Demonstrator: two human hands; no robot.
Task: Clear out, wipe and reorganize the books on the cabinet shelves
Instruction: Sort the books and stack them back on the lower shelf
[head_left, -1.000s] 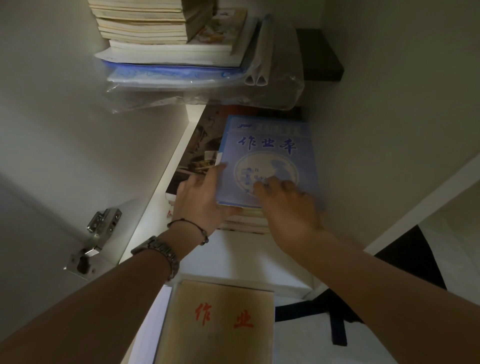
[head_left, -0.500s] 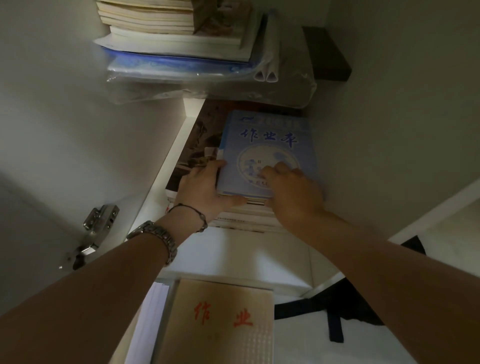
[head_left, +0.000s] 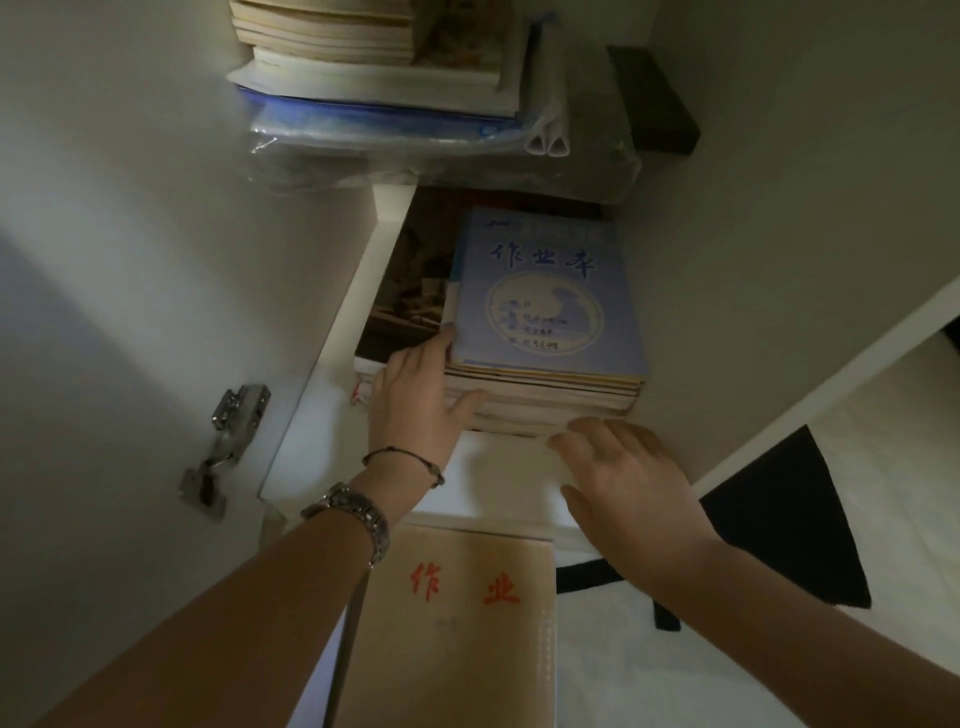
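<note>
A blue exercise book (head_left: 545, 291) tops a flat stack of books (head_left: 545, 400) on the white middle shelf (head_left: 498, 473), pushed against the right wall. My left hand (head_left: 421, 395) rests against the stack's left front corner, fingers along its side and thumb across the front edges. My right hand (head_left: 628, 478) hovers open over the bare shelf just in front of the stack, holding nothing. A darker picture-cover book (head_left: 410, 291) lies to the left under the blue one.
The shelf above holds a pile of books (head_left: 363, 41) on plastic-sleeved folders (head_left: 384, 130), with a dark block (head_left: 654, 98) at its right. A tan notebook with red characters (head_left: 457, 623) lies below. A metal door hinge (head_left: 228, 441) sits at left.
My right hand has lifted off the blue cover and drawn back toward me, in front of the stack. My left hand has stayed at the stack's left edge, sliding slightly down its front.
</note>
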